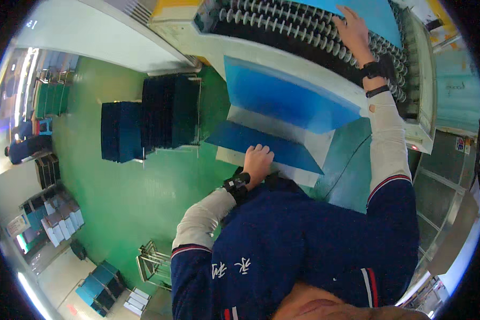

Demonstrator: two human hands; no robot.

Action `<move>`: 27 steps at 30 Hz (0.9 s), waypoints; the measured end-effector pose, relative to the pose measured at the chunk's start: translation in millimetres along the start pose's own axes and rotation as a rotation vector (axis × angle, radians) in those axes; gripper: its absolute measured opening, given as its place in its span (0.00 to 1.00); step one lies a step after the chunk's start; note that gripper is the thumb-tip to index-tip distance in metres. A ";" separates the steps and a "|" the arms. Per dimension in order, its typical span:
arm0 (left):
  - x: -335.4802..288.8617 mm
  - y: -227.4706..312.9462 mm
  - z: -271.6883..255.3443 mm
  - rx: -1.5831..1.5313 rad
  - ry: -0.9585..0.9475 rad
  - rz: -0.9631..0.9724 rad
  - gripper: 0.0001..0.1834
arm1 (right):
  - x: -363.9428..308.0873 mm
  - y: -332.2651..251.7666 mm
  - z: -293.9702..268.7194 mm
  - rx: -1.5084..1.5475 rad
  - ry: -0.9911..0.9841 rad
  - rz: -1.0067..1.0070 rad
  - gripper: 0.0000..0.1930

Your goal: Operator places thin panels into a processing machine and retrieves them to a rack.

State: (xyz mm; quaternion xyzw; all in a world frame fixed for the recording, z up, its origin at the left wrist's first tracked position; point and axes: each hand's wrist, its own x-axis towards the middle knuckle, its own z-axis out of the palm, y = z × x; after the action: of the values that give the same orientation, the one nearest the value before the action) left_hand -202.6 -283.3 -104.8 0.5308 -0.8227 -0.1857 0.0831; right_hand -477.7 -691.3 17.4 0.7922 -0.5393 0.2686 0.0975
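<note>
My left hand [258,162] is low in front of my body, its fingers curled over the near edge of a dark blue flat panel [282,152]. A second, brighter blue panel [288,96] leans at an angle beyond it, against the machine's side. My right hand [353,33] reaches far forward over the machine's rows of rollers [282,24]. Its fingers are apart, at the edge of a light blue sheet [377,16] lying on the rollers. Whether the fingertips press on that sheet is hard to tell.
The pale machine body [298,61] spans the front. Racks of dark upright panels [170,112] stand on the green floor to the left. A black cable [352,162] runs on the floor. A metal frame [153,264] stands at lower left; another person [29,149] is far left.
</note>
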 end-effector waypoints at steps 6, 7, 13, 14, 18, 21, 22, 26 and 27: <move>38.7 -12.8 -16.5 -0.040 0.096 0.048 0.02 | 26.6 12.3 29.8 -0.194 -0.132 0.088 0.31; 47.4 -14.3 -12.6 -0.034 0.109 0.051 0.02 | 26.6 14.0 35.0 -0.205 -0.140 0.081 0.32; 80.6 -17.9 -22.8 -0.008 0.021 0.082 0.03 | 29.8 19.4 31.0 -0.001 -0.052 0.001 0.27; 84.9 -19.7 -23.7 -0.006 0.008 0.073 0.04 | 25.3 3.3 18.4 0.085 -0.045 -0.043 0.25; 100.1 -25.7 -23.2 -0.005 -0.015 0.073 0.05 | -36.7 -92.4 -67.7 0.674 -0.173 0.201 0.13; 114.0 -26.6 -19.4 0.008 0.072 0.106 0.04 | -111.8 -110.6 -102.7 0.829 -0.340 0.332 0.11; 117.9 -27.3 -17.9 0.014 0.113 0.117 0.05 | -137.5 -104.6 -104.4 0.819 -0.395 0.363 0.11; 135.7 -34.0 -19.4 0.000 -0.013 0.150 0.06 | -236.9 -47.5 -89.5 0.755 -0.226 0.814 0.10; 137.6 -32.4 -21.8 0.001 -0.021 0.148 0.06 | -263.2 -29.0 -82.1 0.616 -0.155 0.859 0.10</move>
State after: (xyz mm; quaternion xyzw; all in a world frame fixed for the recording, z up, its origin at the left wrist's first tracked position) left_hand -226.2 -424.4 -105.9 0.4666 -0.8606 -0.1843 0.0879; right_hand -549.7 -432.2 -49.6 0.5096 -0.7166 0.3709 -0.2986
